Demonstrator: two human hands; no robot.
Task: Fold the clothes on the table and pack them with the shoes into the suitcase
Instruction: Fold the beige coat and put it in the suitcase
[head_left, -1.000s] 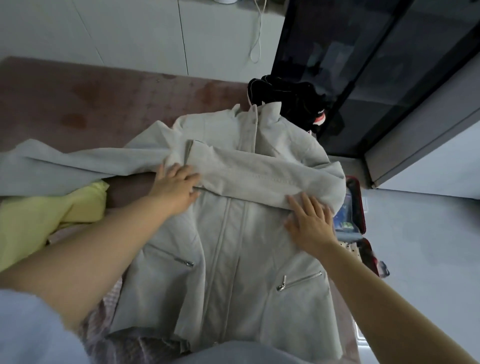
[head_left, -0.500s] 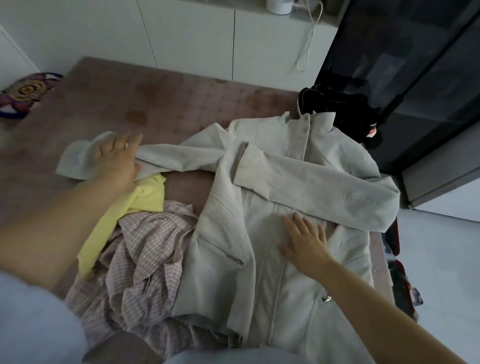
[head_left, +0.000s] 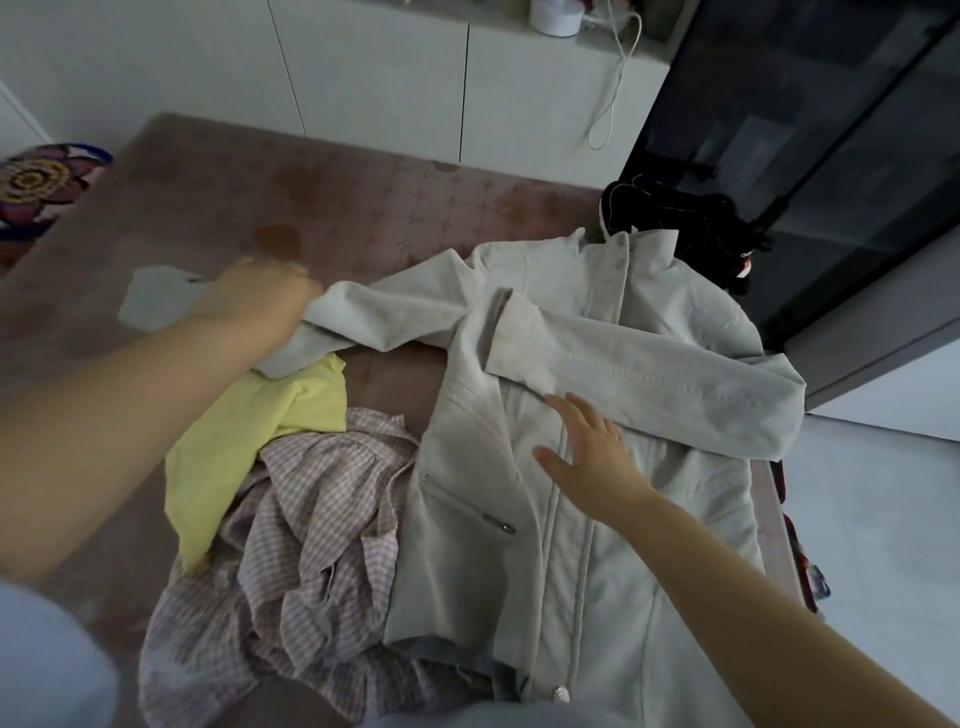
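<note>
Slippage is the main risk. The pale jacket (head_left: 457, 561) lies front-up on the brown surface (head_left: 311, 197), with one sleeve, the folded sleeve (head_left: 649, 384), already laid across its chest. The right hand (head_left: 592, 457) rests flat on the front panel just below that sleeve, fingers (head_left: 569, 413) spread. The left hand (head_left: 260, 301) grips the outstretched sleeve (head_left: 395, 317) out to the side, the cuff end poking past it. Blur hides how each finger lies, but the cloth bunches where the hand closes on it.

If that sleeve is swung across with a hard pull, the whole jacket could, I judge, slide or twist under the flat palm. The folded sleeve could then slip off the chest, since nothing pins it. The outstretched sleeve lies over a yellow garment (head_left: 249, 441), which touches a crumpled checked shirt (head_left: 291, 561). A low lift could drag the yellow piece onto the jacket and trap it in the fold.

The jacket's far side lies at the surface's edge, so a shove that way might tip it towards the suitcase (head_left: 795, 540), of which only a red rim shows below. The black shoes (head_left: 691, 228) sit just beyond the collar, and a jacket pushed upward would crowd them.
</note>
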